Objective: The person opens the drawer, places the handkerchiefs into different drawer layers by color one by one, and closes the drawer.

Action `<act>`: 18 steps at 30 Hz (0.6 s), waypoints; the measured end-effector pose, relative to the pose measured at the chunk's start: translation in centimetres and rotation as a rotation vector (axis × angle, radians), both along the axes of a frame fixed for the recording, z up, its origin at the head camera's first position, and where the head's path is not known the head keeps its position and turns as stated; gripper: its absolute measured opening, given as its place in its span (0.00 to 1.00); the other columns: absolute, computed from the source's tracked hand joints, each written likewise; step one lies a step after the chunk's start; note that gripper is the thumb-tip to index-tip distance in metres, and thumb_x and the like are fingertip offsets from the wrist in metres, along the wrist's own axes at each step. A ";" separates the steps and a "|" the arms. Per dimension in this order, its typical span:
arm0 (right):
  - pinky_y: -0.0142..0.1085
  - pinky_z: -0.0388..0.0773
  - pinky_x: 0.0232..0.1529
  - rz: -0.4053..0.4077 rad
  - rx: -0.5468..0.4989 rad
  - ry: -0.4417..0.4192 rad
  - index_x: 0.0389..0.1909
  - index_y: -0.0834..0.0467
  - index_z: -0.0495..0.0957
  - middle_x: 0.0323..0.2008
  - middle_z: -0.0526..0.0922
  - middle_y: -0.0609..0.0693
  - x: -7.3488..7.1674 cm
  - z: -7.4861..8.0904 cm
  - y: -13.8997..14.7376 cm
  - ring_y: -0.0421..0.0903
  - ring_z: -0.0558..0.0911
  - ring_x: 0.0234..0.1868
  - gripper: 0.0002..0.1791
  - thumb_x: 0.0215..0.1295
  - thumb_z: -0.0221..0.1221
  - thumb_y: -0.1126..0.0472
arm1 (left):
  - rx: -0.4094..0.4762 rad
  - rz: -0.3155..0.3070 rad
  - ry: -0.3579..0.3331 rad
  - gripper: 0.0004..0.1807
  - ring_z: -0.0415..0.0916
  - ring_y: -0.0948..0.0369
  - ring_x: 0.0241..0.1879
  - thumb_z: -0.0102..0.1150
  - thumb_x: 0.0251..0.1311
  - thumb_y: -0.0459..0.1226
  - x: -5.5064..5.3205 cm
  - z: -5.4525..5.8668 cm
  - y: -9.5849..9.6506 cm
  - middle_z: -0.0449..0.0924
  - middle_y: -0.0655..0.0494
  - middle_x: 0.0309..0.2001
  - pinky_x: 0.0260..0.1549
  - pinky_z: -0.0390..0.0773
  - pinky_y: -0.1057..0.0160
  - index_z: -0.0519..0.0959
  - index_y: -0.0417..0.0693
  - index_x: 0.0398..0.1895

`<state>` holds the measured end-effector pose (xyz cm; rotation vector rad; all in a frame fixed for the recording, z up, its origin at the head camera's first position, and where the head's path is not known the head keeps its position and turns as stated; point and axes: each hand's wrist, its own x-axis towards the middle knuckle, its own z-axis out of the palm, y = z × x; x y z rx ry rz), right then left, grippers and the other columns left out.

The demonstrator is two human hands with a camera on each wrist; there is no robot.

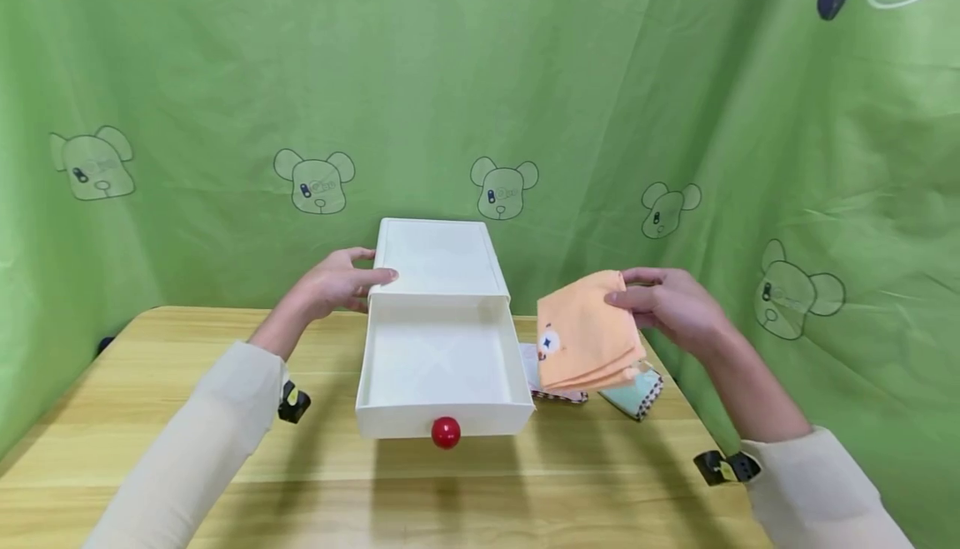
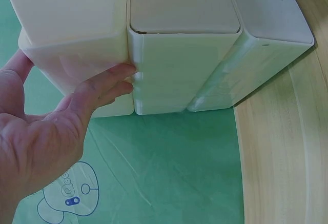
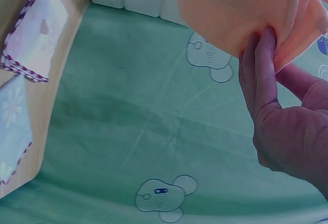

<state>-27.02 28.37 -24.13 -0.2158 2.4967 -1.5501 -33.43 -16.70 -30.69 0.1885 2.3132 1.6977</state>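
A white drawer unit (image 1: 438, 253) of stacked tiers stands at the back of the table. Its top drawer (image 1: 442, 421), with a round red knob (image 1: 446, 432), is pulled out, and the white drawer floor shows. My left hand (image 1: 341, 282) rests at the unit's upper left edge, thumb on the top, fairly straight fingers (image 2: 102, 86) against the side wall. To the right of the drawer, my right hand (image 1: 675, 303) pinches a folded orange towel (image 1: 585, 328) by its upper corner, thumb in front. The towel hangs above the table in layers, with a printed animal face at its lower left.
Beneath the orange towel, on the wooden table (image 1: 300, 466), lie a pinkish cloth (image 3: 43, 26) and a light blue cloth (image 3: 15, 124), both with checked edging. A green curtain (image 1: 420, 99) with bear-head drawings surrounds the table at the back and sides.
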 end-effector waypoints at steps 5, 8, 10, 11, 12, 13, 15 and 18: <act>0.38 0.88 0.50 0.003 0.012 0.014 0.67 0.70 0.66 0.41 0.89 0.47 0.2 1.7 -0.4 0.45 0.89 0.41 0.32 0.68 0.64 0.59 | 0.004 -0.004 0.003 0.50 0.81 0.57 0.39 0.64 0.68 0.44 0.0 0.0 -0.1 0.78 0.42 0.53 0.52 0.87 0.53 0.44 0.41 0.82; 0.37 0.87 0.51 0.013 0.023 0.025 0.67 0.69 0.66 0.41 0.89 0.47 0.4 2.8 -0.8 0.45 0.89 0.42 0.32 0.68 0.64 0.58 | 0.008 -0.002 -0.002 0.50 0.80 0.58 0.38 0.64 0.67 0.44 0.0 0.0 -0.1 0.78 0.45 0.50 0.52 0.87 0.54 0.43 0.41 0.82; 0.37 0.87 0.51 0.017 0.021 0.031 0.67 0.69 0.66 0.41 0.89 0.47 0.4 3.4 -1.1 0.45 0.89 0.42 0.33 0.68 0.64 0.58 | 0.008 0.002 -0.005 0.50 0.78 0.60 0.36 0.64 0.67 0.44 0.0 0.0 -0.1 0.78 0.48 0.45 0.52 0.87 0.54 0.44 0.41 0.82; 0.37 0.87 0.50 0.018 0.014 0.032 0.67 0.68 0.66 0.41 0.89 0.47 0.5 3.7 -1.3 0.45 0.89 0.41 0.32 0.69 0.64 0.58 | 0.010 0.004 -0.005 0.50 0.77 0.60 0.35 0.64 0.67 0.44 0.1 0.0 -0.1 0.78 0.50 0.42 0.52 0.87 0.54 0.44 0.41 0.82; 0.38 0.87 0.50 0.021 0.007 0.034 0.67 0.68 0.66 0.40 0.89 0.47 0.5 4.0 -1.5 0.45 0.89 0.41 0.32 0.69 0.64 0.58 | 0.010 0.003 -0.004 0.50 0.77 0.61 0.34 0.64 0.67 0.44 0.1 0.0 -0.1 0.78 0.51 0.40 0.52 0.87 0.54 0.44 0.41 0.82; 0.38 0.88 0.50 0.021 -0.001 0.035 0.67 0.68 0.66 0.40 0.89 0.47 0.5 4.2 -1.6 0.45 0.89 0.40 0.31 0.69 0.64 0.58 | 0.011 0.001 -0.003 0.50 0.76 0.61 0.33 0.64 0.67 0.44 0.1 0.0 -0.1 0.77 0.53 0.37 0.52 0.87 0.54 0.44 0.41 0.82; 0.37 0.88 0.49 0.023 -0.017 0.038 0.66 0.68 0.66 0.39 0.89 0.46 0.6 4.6 -2.0 0.44 0.89 0.40 0.31 0.69 0.64 0.58 | 0.013 0.000 -0.002 0.50 0.73 0.62 0.31 0.64 0.67 0.44 0.1 0.1 -0.1 0.74 0.56 0.32 0.51 0.87 0.54 0.44 0.40 0.81; 0.36 0.87 0.49 0.031 -0.029 0.049 0.64 0.68 0.67 0.39 0.89 0.46 0.6 5.0 -2.5 0.43 0.89 0.40 0.29 0.70 0.64 0.57 | 0.014 -0.004 0.000 0.50 0.72 0.62 0.30 0.64 0.67 0.43 0.2 0.2 -0.1 0.73 0.58 0.29 0.52 0.87 0.53 0.44 0.40 0.81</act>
